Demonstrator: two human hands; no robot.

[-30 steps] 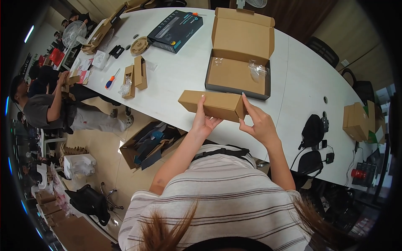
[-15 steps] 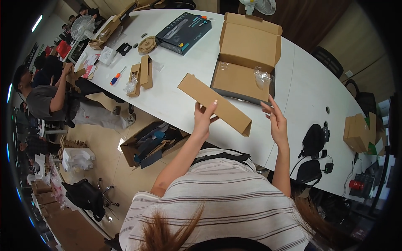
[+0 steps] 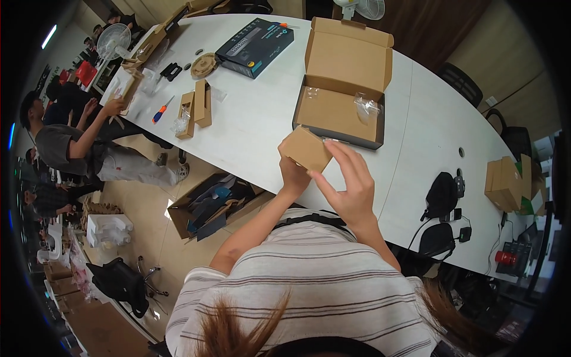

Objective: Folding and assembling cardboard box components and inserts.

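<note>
A brown cardboard piece (image 3: 309, 149), seen end-on so that its length is foreshortened, is held up between my hands above the table's front edge. My left hand (image 3: 291, 169) grips it from the left side, its fingers partly hidden behind the cardboard. The fingers and thumb of my right hand (image 3: 350, 187) close on the right end. Just beyond my hands lies an open box (image 3: 339, 110), brown inside and dark outside, its lid folded back. Small clear plastic bags (image 3: 367, 107) rest inside it.
A dark printed box (image 3: 256, 47) lies at the back of the white table (image 3: 250, 113). Left of it are small cardboard boxes (image 3: 203, 104) and a screwdriver (image 3: 160, 112). Black bags (image 3: 441, 193) lie at right. A scrap-filled carton (image 3: 214, 205) stands on the floor. A person (image 3: 71, 140) stands at left.
The cardboard piece has turned from lying lengthwise to end-on, nearer my body. My right hand has come left and taken hold of its end. The person at left has moved their arms.
</note>
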